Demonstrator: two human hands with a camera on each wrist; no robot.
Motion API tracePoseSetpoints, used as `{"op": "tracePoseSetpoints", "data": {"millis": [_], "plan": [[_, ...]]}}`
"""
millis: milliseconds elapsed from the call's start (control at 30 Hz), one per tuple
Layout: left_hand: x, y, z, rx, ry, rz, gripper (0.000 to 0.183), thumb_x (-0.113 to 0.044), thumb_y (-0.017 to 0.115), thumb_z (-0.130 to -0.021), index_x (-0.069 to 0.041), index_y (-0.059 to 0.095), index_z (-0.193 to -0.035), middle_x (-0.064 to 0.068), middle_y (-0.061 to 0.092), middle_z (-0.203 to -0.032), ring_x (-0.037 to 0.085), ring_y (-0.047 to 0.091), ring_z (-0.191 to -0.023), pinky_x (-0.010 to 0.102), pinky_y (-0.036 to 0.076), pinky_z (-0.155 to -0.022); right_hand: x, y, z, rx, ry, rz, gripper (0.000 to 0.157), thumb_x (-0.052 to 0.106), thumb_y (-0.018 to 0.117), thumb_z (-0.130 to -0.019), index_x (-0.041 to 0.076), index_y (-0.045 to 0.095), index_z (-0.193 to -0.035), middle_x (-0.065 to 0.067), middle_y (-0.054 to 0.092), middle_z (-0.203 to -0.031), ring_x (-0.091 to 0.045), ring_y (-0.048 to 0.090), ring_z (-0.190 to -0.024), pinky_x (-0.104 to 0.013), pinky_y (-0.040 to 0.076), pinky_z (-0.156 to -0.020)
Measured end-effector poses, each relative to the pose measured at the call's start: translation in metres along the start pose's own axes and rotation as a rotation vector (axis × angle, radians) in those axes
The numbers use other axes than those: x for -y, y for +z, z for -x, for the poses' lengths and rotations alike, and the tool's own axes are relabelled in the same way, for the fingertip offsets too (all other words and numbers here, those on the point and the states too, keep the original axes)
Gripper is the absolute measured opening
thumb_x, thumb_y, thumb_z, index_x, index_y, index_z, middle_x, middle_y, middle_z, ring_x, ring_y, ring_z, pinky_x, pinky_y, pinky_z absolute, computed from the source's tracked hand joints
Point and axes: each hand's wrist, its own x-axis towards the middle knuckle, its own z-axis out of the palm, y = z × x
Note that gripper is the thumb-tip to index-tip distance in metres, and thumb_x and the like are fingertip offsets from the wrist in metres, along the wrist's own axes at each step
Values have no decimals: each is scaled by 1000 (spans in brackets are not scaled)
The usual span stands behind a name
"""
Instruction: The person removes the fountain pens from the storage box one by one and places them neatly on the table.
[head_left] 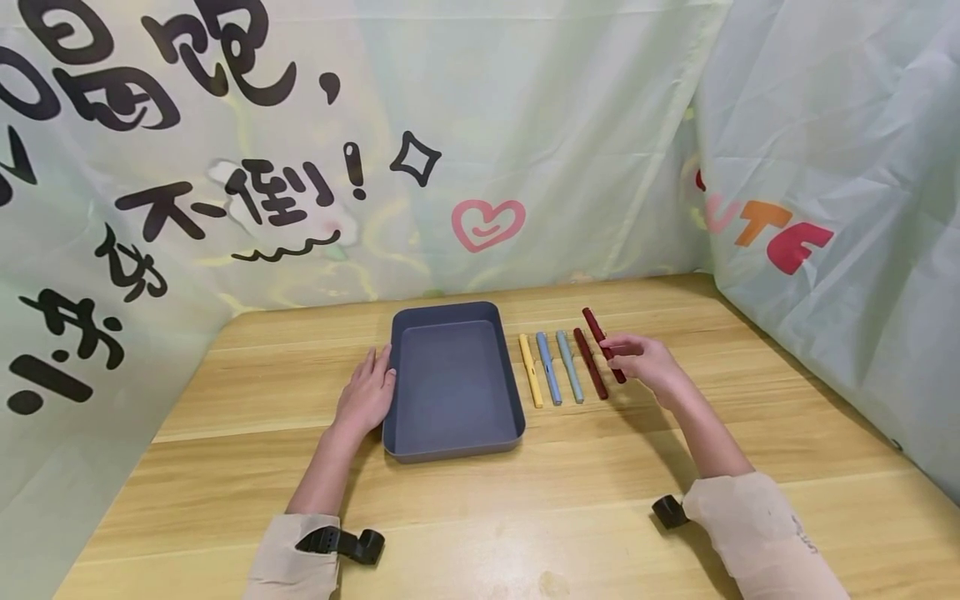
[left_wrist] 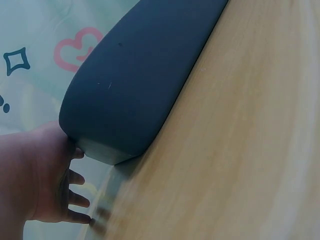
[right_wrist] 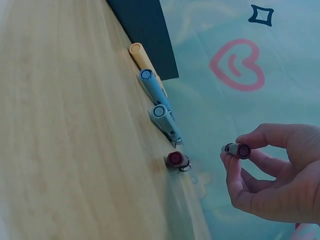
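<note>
My right hand point(head_left: 648, 367) pinches a dark red pen point(head_left: 594, 327) between thumb and fingertips. The right wrist view shows this pen's round end point(right_wrist: 243, 151) held above the table. To its left lie a second dark red pen point(head_left: 590, 364), a grey-green pen point(head_left: 570, 367), a blue pen point(head_left: 549, 368) and a yellow pen point(head_left: 531, 371), side by side. A dark grey-blue rectangular tray point(head_left: 457, 379) sits left of them with nothing inside. Against the tray's left wall rests my left hand point(head_left: 367, 392), its fingers extended; part of its thumb is hidden in the left wrist view.
The wooden table point(head_left: 480, 525) carries the tray and pens. Printed cloth point(head_left: 600, 125) hangs behind it and along both sides, close to the table's edges. A black wrist camera point(head_left: 367, 547) is strapped over the left sleeve, and another point(head_left: 670, 512) over the right.
</note>
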Motion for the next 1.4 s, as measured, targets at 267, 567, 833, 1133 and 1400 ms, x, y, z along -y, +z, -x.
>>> {"op": "tracePoseSetpoints", "data": {"millis": [267, 567, 833, 1133, 1400], "plan": [[-1, 0, 0, 0, -3, 2, 51, -25, 24, -100, -12, 12, -149, 22, 7, -149, 43, 13, -132, 60, 19, -100, -7, -2, -3, -10, 21, 10, 39, 1, 52, -88, -9, 48, -125, -27, 47, -126, -28, 53, -101, -32, 45, -80], [-1, 0, 0, -6, 1, -1, 51, -24, 24, -100, -11, 13, -149, 23, 7, -149, 43, 14, -132, 60, 19, -100, -17, -3, -7, -32, 1, 5, 38, -2, 54, -85, -12, 50, -121, -27, 53, -115, -11, 51, -75, -23, 44, -62], [1, 1, -1, -3, 1, -1, 52, -25, 24, -100, -11, 12, -149, 22, 7, -149, 43, 13, -132, 60, 19, -100, -26, -4, -10, -34, 35, 30, 39, 1, 53, -86, -11, 49, -123, -30, 49, -122, -21, 54, -94, -24, 46, -71], [2, 1, 0, 3, -9, 7, 52, -26, 24, -101, -12, 12, -149, 22, 6, -150, 42, 12, -133, 60, 18, -100, -34, -3, -14, -31, 46, 25, 39, 2, 52, -86, -11, 50, -123, -27, 49, -122, -23, 52, -99, -29, 47, -78], [1, 1, 0, -3, 1, 2, 52, -26, 24, -101, -12, 12, -149, 22, 6, -150, 42, 13, -133, 60, 19, -100, -36, -2, -15, -26, 60, 10, 38, 4, 52, -88, -10, 49, -124, -27, 49, -123, -23, 53, -100, -33, 46, -82]]}}
